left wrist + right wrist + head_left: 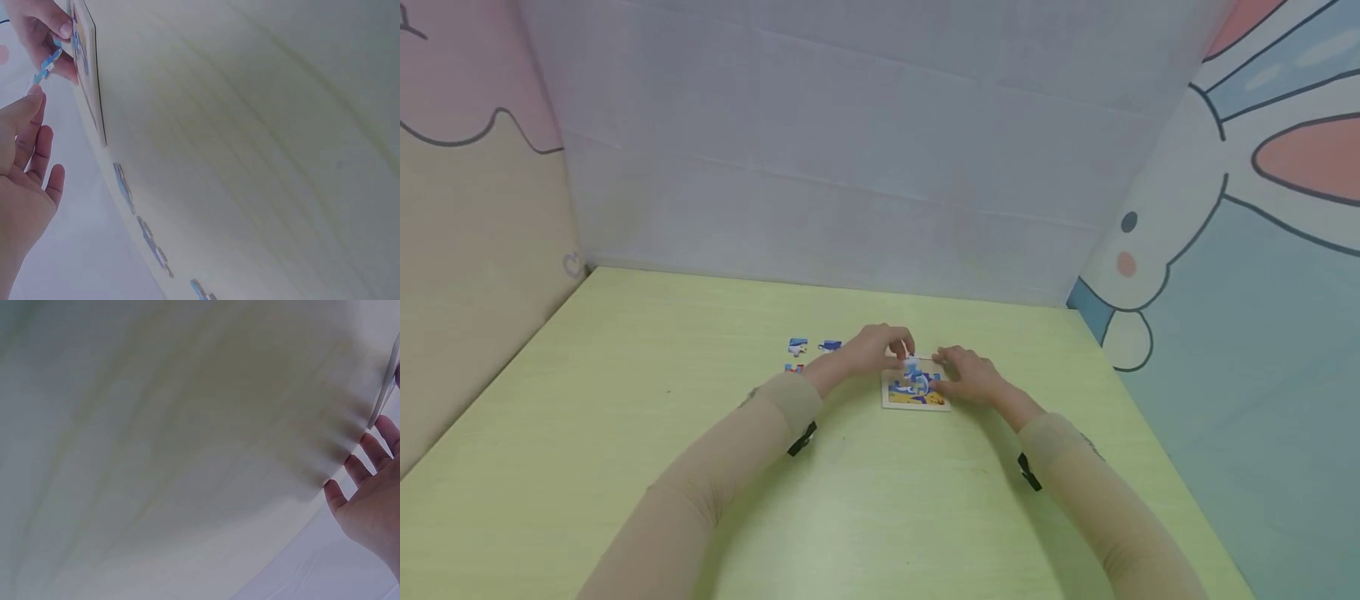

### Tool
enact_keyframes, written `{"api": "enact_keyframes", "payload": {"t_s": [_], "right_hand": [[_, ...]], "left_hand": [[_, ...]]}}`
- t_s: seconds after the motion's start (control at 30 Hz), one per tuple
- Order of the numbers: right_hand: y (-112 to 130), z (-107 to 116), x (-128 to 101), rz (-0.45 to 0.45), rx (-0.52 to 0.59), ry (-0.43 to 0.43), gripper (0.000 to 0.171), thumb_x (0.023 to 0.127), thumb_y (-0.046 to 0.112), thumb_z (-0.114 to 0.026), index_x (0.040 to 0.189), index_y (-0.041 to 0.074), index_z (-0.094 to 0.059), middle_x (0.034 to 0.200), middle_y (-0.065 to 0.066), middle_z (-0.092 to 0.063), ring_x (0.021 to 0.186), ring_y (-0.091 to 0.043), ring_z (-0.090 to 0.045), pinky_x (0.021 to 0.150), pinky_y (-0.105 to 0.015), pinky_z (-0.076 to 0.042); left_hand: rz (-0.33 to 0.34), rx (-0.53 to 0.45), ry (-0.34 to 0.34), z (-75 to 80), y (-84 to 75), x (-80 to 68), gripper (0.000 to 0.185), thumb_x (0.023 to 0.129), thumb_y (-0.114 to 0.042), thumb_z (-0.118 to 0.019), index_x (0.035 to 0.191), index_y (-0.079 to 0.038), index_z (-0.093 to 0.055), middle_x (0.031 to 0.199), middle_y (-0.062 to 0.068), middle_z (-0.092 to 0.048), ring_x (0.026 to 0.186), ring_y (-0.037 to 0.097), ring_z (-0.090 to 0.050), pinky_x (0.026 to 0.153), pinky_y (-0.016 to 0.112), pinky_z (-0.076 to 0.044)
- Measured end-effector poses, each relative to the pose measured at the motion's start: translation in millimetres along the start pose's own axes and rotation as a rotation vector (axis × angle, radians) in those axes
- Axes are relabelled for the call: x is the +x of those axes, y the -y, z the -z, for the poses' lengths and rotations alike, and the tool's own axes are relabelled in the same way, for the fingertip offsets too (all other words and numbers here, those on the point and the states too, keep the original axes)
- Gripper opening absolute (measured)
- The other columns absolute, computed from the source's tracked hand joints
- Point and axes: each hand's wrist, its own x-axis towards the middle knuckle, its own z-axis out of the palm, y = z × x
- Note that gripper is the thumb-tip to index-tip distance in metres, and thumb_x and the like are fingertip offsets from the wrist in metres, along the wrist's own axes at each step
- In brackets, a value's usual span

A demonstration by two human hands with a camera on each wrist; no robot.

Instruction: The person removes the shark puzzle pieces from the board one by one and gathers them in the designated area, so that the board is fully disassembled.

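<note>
Left hand (pixel 876 348) has a narrow grip, its fingertips pinching a small puzzle piece (pixel 47 65) raised above the puzzle tray (pixel 916 408), towards the far edge of the desk (pixel 865 500). From that grip the tray lies below and to the right, and the piece slants against the tray's face. Fingers spread, the right hand (pixel 973 375) rests at the tray's right edge. Loose pieces (pixel 797 347) lie beyond the tray's left edge.

A cartoon rabbit (pixel 1180 192) adorns the blue wall (pixel 1270 375) beside the yellow-green table (pixel 887 517).
</note>
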Motion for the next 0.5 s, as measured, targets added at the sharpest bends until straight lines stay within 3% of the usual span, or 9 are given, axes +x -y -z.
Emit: {"api": "enact_keyframes", "payload": {"t_s": [0.5], "right_hand": [[0.1,-1.3,-0.5,0.005,-0.01,-0.008,0.064,0.089,0.046,-0.059,0.14,0.01,-0.043,0.148,-0.014,-0.036,0.134,-0.039,-0.032,0.102,-0.064,-0.025]], "left_hand": [[-0.021,0.008,0.057,31.0,2.8,-16.6,0.022,0.088,-0.019,-0.068,0.109,-0.015,-0.063,0.093,-0.005,-0.064,0.095,0.012,-0.058,0.091,0.035,-0.045]]}}
